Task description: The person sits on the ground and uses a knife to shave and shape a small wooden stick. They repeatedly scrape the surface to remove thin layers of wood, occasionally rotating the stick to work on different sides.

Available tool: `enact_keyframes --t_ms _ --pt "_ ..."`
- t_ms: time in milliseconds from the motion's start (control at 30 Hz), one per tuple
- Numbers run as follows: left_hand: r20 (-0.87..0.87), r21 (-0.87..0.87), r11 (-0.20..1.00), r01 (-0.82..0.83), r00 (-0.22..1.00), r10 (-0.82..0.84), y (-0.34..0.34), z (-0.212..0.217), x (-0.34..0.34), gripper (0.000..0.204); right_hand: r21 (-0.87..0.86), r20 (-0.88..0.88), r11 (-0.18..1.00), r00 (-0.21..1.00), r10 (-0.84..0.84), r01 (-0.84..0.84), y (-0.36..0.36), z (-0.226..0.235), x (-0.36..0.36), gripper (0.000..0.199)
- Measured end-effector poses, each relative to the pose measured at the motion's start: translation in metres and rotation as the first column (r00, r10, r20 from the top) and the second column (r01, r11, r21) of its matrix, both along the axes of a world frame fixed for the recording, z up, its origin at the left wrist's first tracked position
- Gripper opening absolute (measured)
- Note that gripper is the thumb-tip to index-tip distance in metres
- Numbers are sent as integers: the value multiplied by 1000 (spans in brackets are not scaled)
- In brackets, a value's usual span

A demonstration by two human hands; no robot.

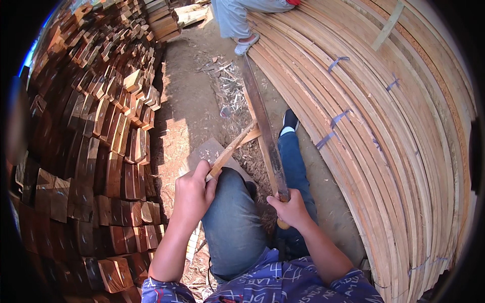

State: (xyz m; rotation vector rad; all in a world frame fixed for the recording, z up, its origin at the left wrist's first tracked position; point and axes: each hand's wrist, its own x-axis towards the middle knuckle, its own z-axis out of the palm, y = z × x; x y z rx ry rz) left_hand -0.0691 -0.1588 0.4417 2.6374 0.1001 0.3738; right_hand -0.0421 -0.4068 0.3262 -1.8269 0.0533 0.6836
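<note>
The long dark blade [262, 126] runs from centre frame up toward the upper middle, its handle gripped tight in the right hand [290, 209] at lower centre. The thin wooden strip [233, 148] sits just left of it, slanting up to touch the blade, its lower end pinched closed in the left hand [194, 194] over the left knee. To shave it well, I judge the blade should meet the strip at a shallow angle, stroking away from the legs, with the left fingers kept behind the edge.

Stacked bent wooden slats [384, 151] fill the right half; a wall of reddish wood blocks [101, 151] fills the left. Between them lies a dirt floor [192, 76] strewn with shavings, another person's sandalled foot [246, 44] at top.
</note>
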Motion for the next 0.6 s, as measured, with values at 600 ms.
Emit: enact_keyframes --t_ms 600 --pt "-88 -42 995 95 991 -98 -59 34 -45 14 -92 311 985 936 167 -145 3 21 -20 29"
